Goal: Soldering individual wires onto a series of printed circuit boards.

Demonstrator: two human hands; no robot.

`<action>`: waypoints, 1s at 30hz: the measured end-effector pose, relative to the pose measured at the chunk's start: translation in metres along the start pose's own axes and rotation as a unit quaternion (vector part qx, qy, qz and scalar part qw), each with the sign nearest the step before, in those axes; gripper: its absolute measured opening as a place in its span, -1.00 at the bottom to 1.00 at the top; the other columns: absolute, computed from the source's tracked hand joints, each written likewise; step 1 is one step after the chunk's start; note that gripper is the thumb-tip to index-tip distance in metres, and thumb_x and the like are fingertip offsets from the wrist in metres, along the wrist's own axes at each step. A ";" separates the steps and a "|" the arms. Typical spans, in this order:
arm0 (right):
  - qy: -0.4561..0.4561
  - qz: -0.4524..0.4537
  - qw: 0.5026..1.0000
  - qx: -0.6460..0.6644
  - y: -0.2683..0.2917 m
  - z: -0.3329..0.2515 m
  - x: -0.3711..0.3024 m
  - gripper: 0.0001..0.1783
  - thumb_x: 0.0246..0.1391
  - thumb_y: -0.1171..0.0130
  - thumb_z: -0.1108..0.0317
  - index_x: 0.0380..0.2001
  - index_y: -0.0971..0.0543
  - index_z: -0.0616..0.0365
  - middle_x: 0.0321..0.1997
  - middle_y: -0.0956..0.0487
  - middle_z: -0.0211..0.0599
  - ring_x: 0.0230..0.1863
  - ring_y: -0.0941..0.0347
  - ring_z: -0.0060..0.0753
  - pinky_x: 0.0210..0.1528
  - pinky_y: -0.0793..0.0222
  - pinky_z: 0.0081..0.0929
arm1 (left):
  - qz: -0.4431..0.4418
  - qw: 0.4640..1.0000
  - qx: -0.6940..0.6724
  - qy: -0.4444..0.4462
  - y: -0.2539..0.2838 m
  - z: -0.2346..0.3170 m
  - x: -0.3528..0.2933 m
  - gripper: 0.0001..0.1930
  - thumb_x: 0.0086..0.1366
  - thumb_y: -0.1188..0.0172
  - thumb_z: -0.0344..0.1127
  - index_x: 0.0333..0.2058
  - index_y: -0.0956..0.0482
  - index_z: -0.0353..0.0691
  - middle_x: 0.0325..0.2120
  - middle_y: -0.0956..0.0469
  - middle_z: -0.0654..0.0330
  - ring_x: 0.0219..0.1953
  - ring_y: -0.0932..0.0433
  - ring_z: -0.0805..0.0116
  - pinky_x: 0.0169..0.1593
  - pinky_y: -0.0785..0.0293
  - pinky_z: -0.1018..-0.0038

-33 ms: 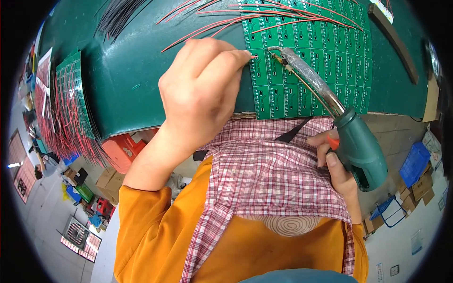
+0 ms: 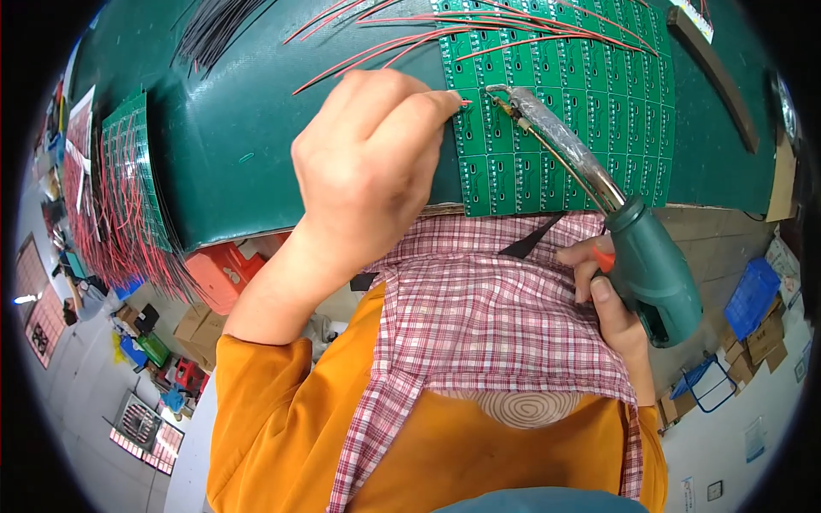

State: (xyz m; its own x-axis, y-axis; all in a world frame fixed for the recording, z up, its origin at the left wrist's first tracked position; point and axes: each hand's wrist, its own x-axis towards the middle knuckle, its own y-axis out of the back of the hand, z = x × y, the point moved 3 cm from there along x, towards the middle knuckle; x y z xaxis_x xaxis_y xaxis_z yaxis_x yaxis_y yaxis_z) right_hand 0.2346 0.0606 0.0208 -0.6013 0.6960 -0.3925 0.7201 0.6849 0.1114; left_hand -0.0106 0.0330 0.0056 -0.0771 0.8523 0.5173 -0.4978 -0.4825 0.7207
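My left hand (image 2: 368, 158) pinches a thin red wire (image 2: 466, 103) between thumb and fingertips; its end pokes out over the left edge of a green circuit board panel (image 2: 564, 184). Most of that wire is hidden by the fingers. My right hand (image 2: 611, 312) is wrapped round the grip of a dark green soldering gun (image 2: 663, 265) with a red trigger. The gun's metal barrel reaches up and left, and its bent tip with a thin feed tube lies over the panel, just right of the wire end. Loose red wires (image 2: 376, 56) lie across the panel's far part.
A bundle of black wires (image 2: 218, 30) lies at the far left of the green table (image 2: 222, 179). Another board panel (image 2: 132, 162) with many red wires hangs at the left edge. A dark bar (image 2: 714, 77) lies to the right. Below the table edge stands a red stool (image 2: 224, 278).
My left hand has shifted slightly to the right with the red wire, its end now a little further over the panel. The right hand and soldering gun have stayed in place.
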 end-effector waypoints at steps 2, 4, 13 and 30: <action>0.011 -0.026 0.998 -0.059 0.007 0.004 -0.001 -0.62 0.10 -0.03 0.14 -0.23 -0.44 0.30 -0.39 -0.53 -0.20 -0.55 -0.33 -0.63 -0.44 -0.27 -0.62 | 0.010 1.000 0.002 -0.005 -0.006 -0.001 -0.001 -0.86 -0.12 -0.19 -0.55 -0.50 -0.55 -0.21 -0.61 -0.41 0.26 -0.54 -0.43 0.30 -0.49 -0.38 0.46; 0.023 -0.052 0.991 -0.117 0.005 0.003 0.001 -0.62 0.09 -0.03 0.14 -0.25 -0.44 0.30 -0.39 -0.53 -0.20 -0.55 -0.33 -0.62 -0.44 -0.27 -0.61 | 0.006 1.000 0.024 -0.015 -0.008 -0.001 -0.002 -0.86 -0.13 -0.21 -0.54 -0.51 -0.55 -0.21 -0.62 -0.40 0.26 -0.54 -0.43 0.31 -0.50 -0.37 0.47; -0.007 0.052 0.998 0.039 -0.005 0.003 -0.003 -0.64 0.07 -0.06 0.15 -0.28 -0.45 0.29 -0.42 -0.52 -0.24 -0.56 -0.32 -0.61 -0.42 -0.27 -0.62 | -0.014 0.992 0.109 -0.063 -0.009 0.003 0.003 -0.90 -0.13 -0.20 -0.42 -0.54 -0.52 -0.15 -0.63 -0.35 0.30 -0.56 -0.41 0.36 -0.56 -0.32 0.50; 0.011 0.055 0.998 0.035 0.003 0.006 -0.007 -0.61 0.07 -0.05 0.15 -0.26 -0.44 0.33 -0.45 -0.51 -0.22 -0.58 -0.30 -0.61 -0.46 -0.24 -0.60 | -0.062 0.998 0.003 0.011 0.001 0.010 0.013 -0.81 -0.12 -0.22 -0.60 -0.45 -0.56 -0.26 -0.58 -0.46 0.20 -0.49 -0.45 0.26 -0.42 -0.37 0.46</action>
State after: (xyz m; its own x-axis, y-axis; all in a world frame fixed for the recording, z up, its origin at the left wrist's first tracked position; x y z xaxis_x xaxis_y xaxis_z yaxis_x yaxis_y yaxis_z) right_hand 0.2427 0.0564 0.0186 -0.5248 0.7709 -0.3609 0.8037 0.5884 0.0882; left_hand -0.0036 0.0414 0.0172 -0.0342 0.9097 0.4138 -0.5002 -0.3740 0.7810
